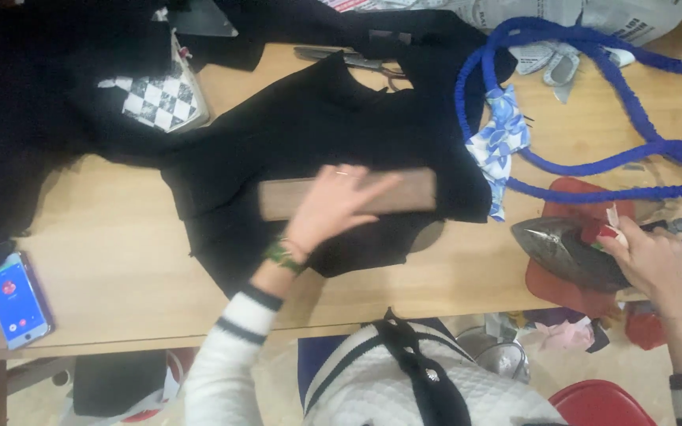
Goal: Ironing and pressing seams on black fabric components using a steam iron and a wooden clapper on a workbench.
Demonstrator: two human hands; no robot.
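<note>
The left hand [339,201] lies open, fingers spread flat, on a long brown wooden pressing block [349,195] that rests across the black fabric garment piece [309,142] in the middle of the pale wooden table [112,260]. The right hand [650,256] is closed around the handle of the dark metal clothes iron [566,251], which sits on a red pad [566,292] right of the garment. The fabric looks soft and limp, likely to shift unless pinned flat; the iron seems heavy, best held by its handle. Counted: 1 block, 1 iron, 1 blue corded hose [593,166] behind it, and 1 phone with a lit blue screen [16,301] far left of the garment.
</note>
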